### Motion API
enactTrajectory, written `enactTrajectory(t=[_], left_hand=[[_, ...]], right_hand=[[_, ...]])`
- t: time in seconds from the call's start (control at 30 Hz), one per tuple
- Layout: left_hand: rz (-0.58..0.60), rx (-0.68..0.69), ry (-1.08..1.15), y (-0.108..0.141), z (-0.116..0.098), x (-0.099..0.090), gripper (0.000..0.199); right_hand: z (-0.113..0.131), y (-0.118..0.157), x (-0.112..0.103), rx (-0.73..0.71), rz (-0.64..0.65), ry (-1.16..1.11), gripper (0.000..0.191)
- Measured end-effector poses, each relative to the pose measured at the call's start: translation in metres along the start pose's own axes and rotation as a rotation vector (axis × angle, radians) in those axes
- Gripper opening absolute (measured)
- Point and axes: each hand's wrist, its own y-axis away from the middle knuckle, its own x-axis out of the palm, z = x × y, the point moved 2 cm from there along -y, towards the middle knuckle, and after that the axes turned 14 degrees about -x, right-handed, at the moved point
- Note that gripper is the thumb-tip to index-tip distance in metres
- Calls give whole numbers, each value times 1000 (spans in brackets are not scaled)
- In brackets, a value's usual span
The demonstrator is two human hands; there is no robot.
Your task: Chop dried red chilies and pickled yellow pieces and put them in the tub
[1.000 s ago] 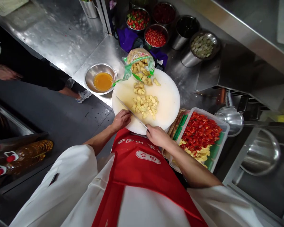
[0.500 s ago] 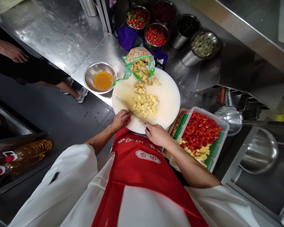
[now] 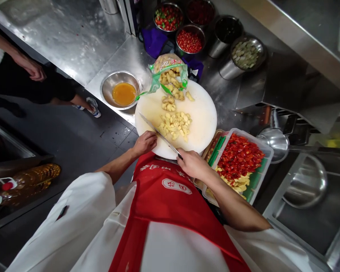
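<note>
The person's right hand (image 3: pixel 195 165) is closed round the handle of a knife (image 3: pixel 162 136) whose blade slants past the curled left hand (image 3: pixel 145 142), and whether that hand grips anything cannot be told; the cut ginger (image 3: pixel 176 124) lies just beyond the blade. The pieces are pale yellow, small and loosely heaped, with knobbly unpeeled roots (image 3: pixel 169 103) behind them. All lie on a round white board (image 3: pixel 203 117) on a steel counter (image 3: pixel 102 60), near a bowl (image 3: pixel 107 88) of orange liquid.
</note>
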Motion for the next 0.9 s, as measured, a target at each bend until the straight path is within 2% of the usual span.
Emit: enactTrajectory(t=[0.1, 0.17, 0.3, 0.4, 0.53, 0.63, 0.77, 0.83, 0.9], left_hand=[[1, -12, 4, 1, 1, 2, 12], [-4, -7, 13, 0, 2, 2, 13], [-23, 52, 34, -1, 1, -2, 13], [4, 86, 44, -1, -1, -6, 15], [20, 79, 51, 1, -1, -8, 15], [17, 67, 55, 1, -1, -9, 14], [38, 79, 60, 0, 0, -10, 14], [49, 92, 61, 1, 1, -11, 15], [59, 85, 59, 2, 2, -11, 15]], right_hand=[[2, 32, -3, 6, 15, -1, 20], [2, 36, 2, 20, 35, -3, 19], [2, -2, 15, 45, 49, -9, 19], [2, -22, 13, 39, 20, 6, 21], [5, 6, 3, 19, 28, 8, 22], [7, 23, 6, 41, 58, 3, 22], [8, -7, 18, 65, 67, -1, 25], [8, -25, 19, 60, 45, 0, 26], [8, -30, 15, 57, 22, -1, 26]])
